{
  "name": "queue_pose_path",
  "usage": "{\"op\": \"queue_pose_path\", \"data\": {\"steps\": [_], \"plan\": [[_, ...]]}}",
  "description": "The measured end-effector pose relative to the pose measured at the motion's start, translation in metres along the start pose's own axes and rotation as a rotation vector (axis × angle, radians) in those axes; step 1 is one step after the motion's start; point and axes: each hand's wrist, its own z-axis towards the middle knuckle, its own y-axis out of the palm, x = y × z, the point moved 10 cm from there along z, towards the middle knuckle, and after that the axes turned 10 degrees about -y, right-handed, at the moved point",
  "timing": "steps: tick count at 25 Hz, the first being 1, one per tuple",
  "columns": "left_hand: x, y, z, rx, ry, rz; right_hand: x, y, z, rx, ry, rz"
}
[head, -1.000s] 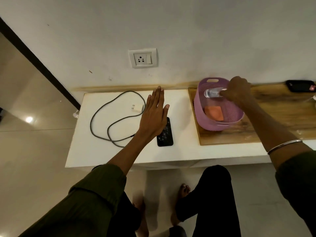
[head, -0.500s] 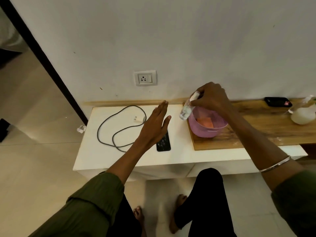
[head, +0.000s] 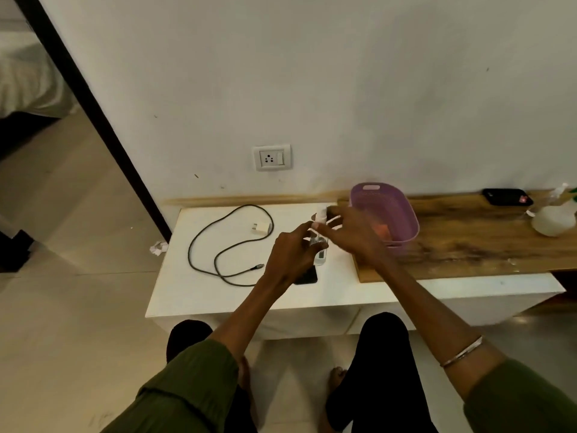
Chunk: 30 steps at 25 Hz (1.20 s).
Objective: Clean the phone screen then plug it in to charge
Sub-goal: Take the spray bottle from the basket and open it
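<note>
Both hands' fingers (head: 307,228) clasp a small spray bottle (head: 320,248) over the white table (head: 193,292) beside a white wall (head: 343,89).

I see both hands meeting over the white table (head: 187,295), left hand (head: 288,256) and right hand (head: 352,234) gripping a small clear spray bottle (head: 320,254). The phone (head: 307,278) lies beneath them, beside the cable (head: 218,245).

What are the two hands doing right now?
Left hand: closed around a small clear spray bottle.
Right hand: fingers at the bottle's top; grip unclear.
</note>
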Motion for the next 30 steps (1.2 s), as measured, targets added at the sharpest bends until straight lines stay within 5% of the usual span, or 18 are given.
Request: {"op": "queue_pose_path", "data": {"steps": [6,11,18,21,26,28,30], "plan": [[-0.018,0.002,-0.004,-0.083,-0.077,-0.077,0.024,0.043,-0.027,0.096,0.068,0.282],[-0.007,-0.025,0.005,0.013,-0.081,-0.250,0.023,0.050,-0.033,0.090,0.062,0.305],[0.011,-0.008,0.019,-0.235,-0.124,-0.538,0.008,0.052,-0.032,0.083,0.003,0.462],[0.004,-0.024,0.021,-0.033,-0.178,-0.582,0.008,0.046,-0.029,0.148,0.016,0.374],[0.014,-0.049,0.000,0.344,-0.195,-0.662,-0.015,0.026,-0.038,0.495,-0.029,0.114],[0.020,-0.053,-0.005,0.366,-0.176,-0.677,-0.019,0.021,-0.040,0.546,-0.013,0.111],[0.026,-0.049,0.004,0.194,-0.161,-0.647,-0.017,0.025,-0.033,0.441,0.008,0.250]]}}
